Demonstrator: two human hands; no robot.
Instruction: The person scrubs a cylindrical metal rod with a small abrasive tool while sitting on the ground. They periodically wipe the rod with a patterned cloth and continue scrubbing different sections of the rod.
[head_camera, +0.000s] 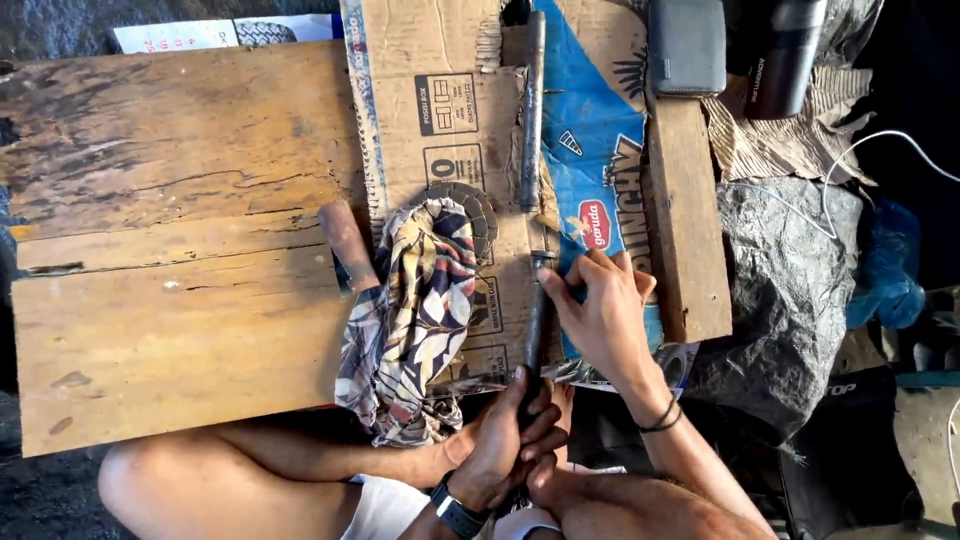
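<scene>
Dark metal rod (535, 320) lying upright across flattened cardboard (440, 60), left hand (505, 445) clenched around its lower end, right hand (600, 310) pinching its upper tip, patterned cloth (410, 320) just beside, second metal bar (531, 110) above, wooden planks (170, 250) to the left.

Dark rod (535, 330) lower end hidden in left hand (505, 445), black flask (785, 55) top cut off
</scene>
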